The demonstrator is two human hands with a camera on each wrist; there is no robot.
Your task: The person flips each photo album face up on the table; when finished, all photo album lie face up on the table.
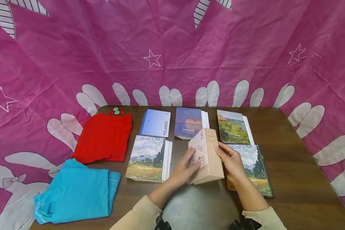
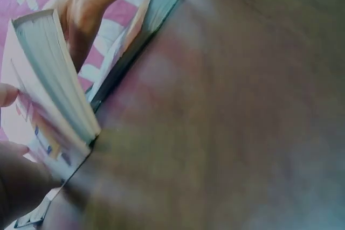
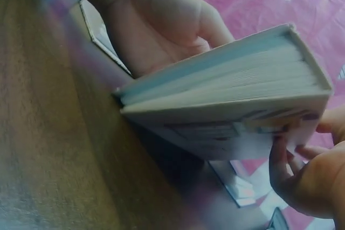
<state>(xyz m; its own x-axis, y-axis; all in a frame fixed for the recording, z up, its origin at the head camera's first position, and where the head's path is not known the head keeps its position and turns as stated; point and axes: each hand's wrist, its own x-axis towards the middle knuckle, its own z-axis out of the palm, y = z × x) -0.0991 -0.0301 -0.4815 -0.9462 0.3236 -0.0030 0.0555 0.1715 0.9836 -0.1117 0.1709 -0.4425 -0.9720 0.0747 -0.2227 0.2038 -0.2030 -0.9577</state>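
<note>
Both hands hold a thick beige photo album (image 1: pixel 214 159), with small house-like drawings on its cover and its spine facing up, tilted at the table's middle. My left hand (image 1: pixel 182 171) lies along the cover on the left, thumb nearer me. On the other side, my right hand (image 1: pixel 231 159) grips the album near the spine. The right wrist view shows the page block (image 3: pixel 242 74) between the covers and the right fingers (image 3: pixel 280 160) on the cover. In the left wrist view the lower edge of the album (image 2: pixel 59 79) seems to meet the table.
A landscape album (image 1: pixel 146 156) lies left of the hands, another (image 1: pixel 253 169) right, partly under the right hand. Behind lie a blue Polaroid album (image 1: pixel 156 123), a purple seascape album (image 1: pixel 187 123) and a garden album (image 1: pixel 234 127). Red cloth (image 1: pixel 104 137), turquoise cloth (image 1: pixel 74 191) and several buttons (image 1: pixel 116 111) lie left.
</note>
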